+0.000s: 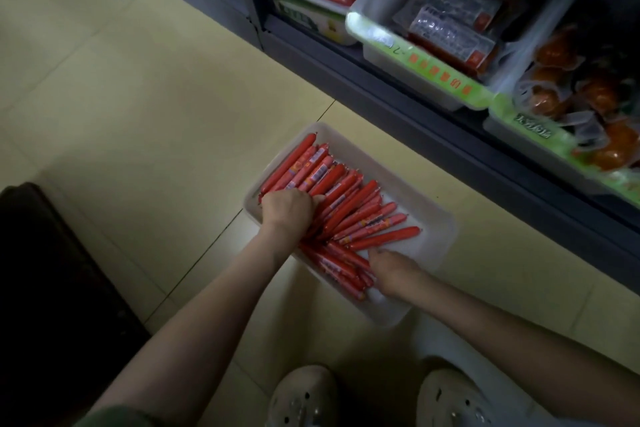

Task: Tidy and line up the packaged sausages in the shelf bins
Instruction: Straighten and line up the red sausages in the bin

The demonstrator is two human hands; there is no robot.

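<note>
left hand (286,210) clenched on red sausages (349,208) — right hand (393,272) released, fingers resting.

Red packaged sausages (346,204) lie fanned, unevenly, in a white bin (429,215).

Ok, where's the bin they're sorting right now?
In the head view, the white bin sits on the floor, centre-right, just before the shelf, with both hands inside it.

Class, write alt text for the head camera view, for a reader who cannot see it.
Two bare hands sort red sausages in a white tray on a yellow tiled floor: the left hand bunches several, the right hand rests by the near ones. Shelf bins of packaged food stand behind.
</note>
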